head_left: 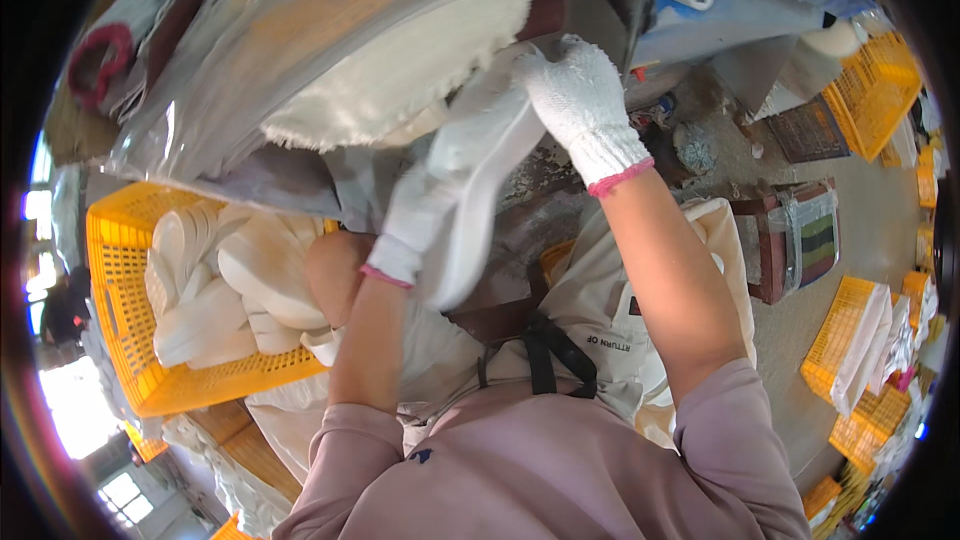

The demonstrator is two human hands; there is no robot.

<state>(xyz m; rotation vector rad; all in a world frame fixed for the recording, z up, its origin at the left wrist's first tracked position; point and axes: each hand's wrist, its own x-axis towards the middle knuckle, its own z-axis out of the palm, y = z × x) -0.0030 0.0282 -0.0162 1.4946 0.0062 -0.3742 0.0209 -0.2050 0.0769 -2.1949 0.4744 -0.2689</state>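
Both my hands wear white knit gloves with pink cuffs. My left hand grips the lower part of a white shoe sole, which stands nearly upright in front of me. My right hand holds the sole's upper end, pressing it up against a large cream-coloured buffing wheel under a clear plastic guard. The sole's top edge is partly hidden behind the wheel and my right glove.
A yellow plastic crate at my left holds several white soles. More yellow crates stand on the concrete floor at right, one holding white material. A brown stool with a wrapped seat is beside me. I wear a beige apron.
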